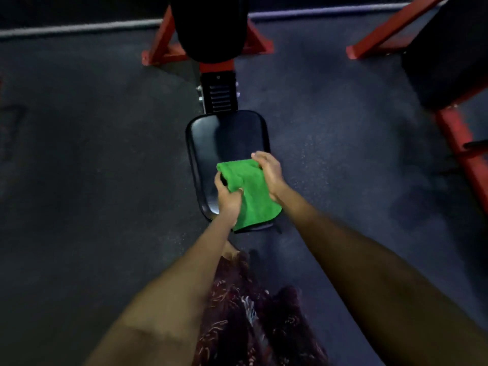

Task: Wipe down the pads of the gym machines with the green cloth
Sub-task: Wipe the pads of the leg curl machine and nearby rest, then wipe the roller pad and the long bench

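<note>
Left hand (229, 200) at left edge of green cloth (250, 192), fingers (219, 180) curled over edge, thumb pressed on top, gripping it. Cloth folded, lying on near half of black seat pad (224, 138). Right hand (269, 171) at cloth's far right corner, fingers bent around corner, holding it. Beyond pad, red machine frame (216, 67) and dark back pad (208, 27). Dark floor (92, 154) all around.

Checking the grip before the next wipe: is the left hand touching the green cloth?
Touching. The head view shows the left hand gripping the green cloth, thumb curled over its fold.
</note>
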A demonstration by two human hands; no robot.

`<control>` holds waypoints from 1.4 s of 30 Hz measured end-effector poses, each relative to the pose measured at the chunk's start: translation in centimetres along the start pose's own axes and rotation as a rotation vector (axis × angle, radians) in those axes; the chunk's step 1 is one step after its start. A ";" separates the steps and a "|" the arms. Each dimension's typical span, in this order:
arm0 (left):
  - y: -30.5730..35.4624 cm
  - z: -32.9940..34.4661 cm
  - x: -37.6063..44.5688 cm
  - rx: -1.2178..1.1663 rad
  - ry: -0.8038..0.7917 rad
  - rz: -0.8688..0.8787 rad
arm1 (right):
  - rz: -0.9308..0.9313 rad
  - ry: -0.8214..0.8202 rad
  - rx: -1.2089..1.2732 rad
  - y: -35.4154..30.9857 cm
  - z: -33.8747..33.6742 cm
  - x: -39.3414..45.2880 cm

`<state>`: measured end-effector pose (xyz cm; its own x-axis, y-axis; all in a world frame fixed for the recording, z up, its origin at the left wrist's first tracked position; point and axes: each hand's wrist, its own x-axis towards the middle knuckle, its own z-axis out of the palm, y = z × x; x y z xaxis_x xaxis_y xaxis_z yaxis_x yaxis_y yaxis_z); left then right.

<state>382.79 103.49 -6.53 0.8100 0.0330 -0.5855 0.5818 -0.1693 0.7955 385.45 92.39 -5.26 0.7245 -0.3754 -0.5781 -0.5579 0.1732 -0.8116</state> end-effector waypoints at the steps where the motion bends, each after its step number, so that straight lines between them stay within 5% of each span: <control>1: 0.8 0.2 -1.0 -0.030 -0.059 0.032 | -0.018 0.039 -0.067 0.4 -1.7 -0.3; 4: 3.4 1.1 -4.5 -0.102 -0.237 0.118 | 0.027 0.125 -0.100 1.4 -6.5 -3.8; 8: 6.6 2.8 -8.8 -0.198 -0.382 0.119 | 0.279 -0.154 0.288 1.6 -12.6 -11.1; 11: 9.1 4.7 -12.8 -0.117 -0.563 0.184 | 0.273 -0.195 0.535 1.0 -16.8 -16.1; 17: 12.3 10.2 -18.1 0.277 -0.667 0.489 | -0.038 0.148 0.419 -3.7 -24.7 -20.5; 27: 16.0 24.6 -28.8 0.325 -0.787 0.873 | -0.409 0.612 0.421 -6.5 -39.3 -27.4; 42: 12.3 51.3 -34.3 0.431 -0.934 1.127 | -0.388 0.945 0.270 -3.0 -62.6 -26.7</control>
<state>358.47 49.72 15.31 0.3718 -0.8917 0.2583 -0.4864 0.0499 0.8723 342.46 44.84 17.88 0.1597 -0.9847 -0.0692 -0.1630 0.0428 -0.9857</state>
